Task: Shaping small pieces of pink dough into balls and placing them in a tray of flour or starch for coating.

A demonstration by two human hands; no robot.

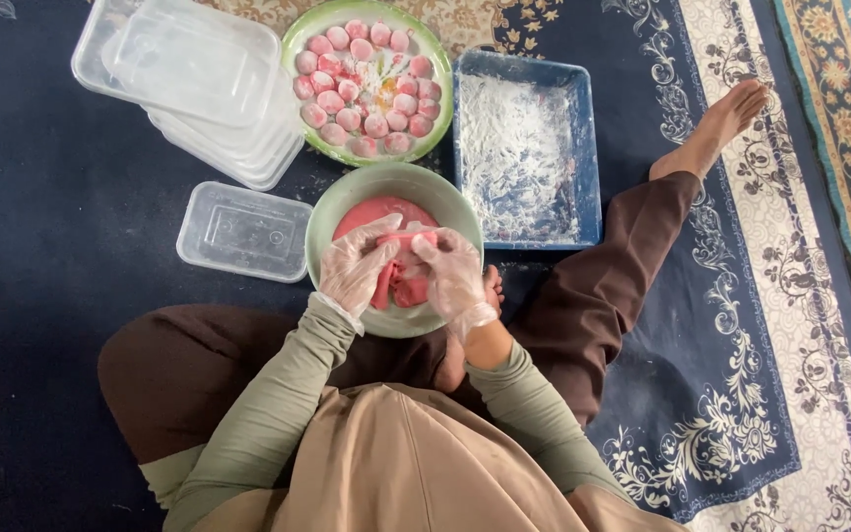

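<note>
Hands (406, 268) pinch pink dough (401, 281), partly hidden.

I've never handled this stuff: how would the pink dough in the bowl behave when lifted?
The dough probably sags and stretches, since it drapes between the left hand and right hand. It is likely sticky: both hands wear gloves, and the blue tray holds flour.

The dough (398, 278) is pink, in a pale green bowl (347, 200). Pink balls (361, 91) dusted white fill a green plate (299, 34). The tray (588, 148) is blue, floured white. The carpet (71, 246) is navy with cream floral scrolls.
</note>
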